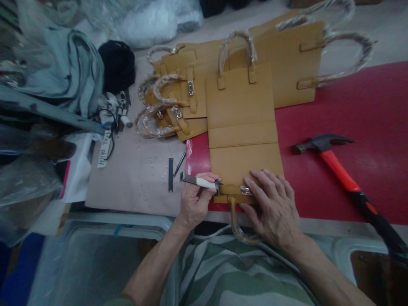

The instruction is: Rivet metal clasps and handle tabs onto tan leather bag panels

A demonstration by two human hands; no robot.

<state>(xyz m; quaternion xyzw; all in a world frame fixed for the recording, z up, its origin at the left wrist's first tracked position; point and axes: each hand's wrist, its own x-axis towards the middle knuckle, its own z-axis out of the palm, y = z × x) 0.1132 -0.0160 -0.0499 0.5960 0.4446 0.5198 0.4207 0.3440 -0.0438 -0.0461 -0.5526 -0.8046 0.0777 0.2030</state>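
Note:
My left hand (195,206) grips a metal hand tool (205,183) with a white-wrapped shaft, held nearly level. Its wider dark end is at the lower left edge of a tan bag panel (244,163); whether it touches the leather I cannot tell. Fingers spread, my right hand (279,208) lies flat on the panel's lower right part. Between the hands runs a tan strap (231,189) with a shiny metal clasp (245,190). A tan handle (235,219) loops over the table's front edge, and another handle (237,38), plastic-wrapped, stands at the panel's far end.
A claw hammer (341,170) lies right on the red mat (366,114). More tan bag panels (293,63) and strapped pieces (191,102) are behind. Left of the mat are a dark flat strip (170,174) and a thin rod (179,165). Plastic bins (121,219) stand below the table.

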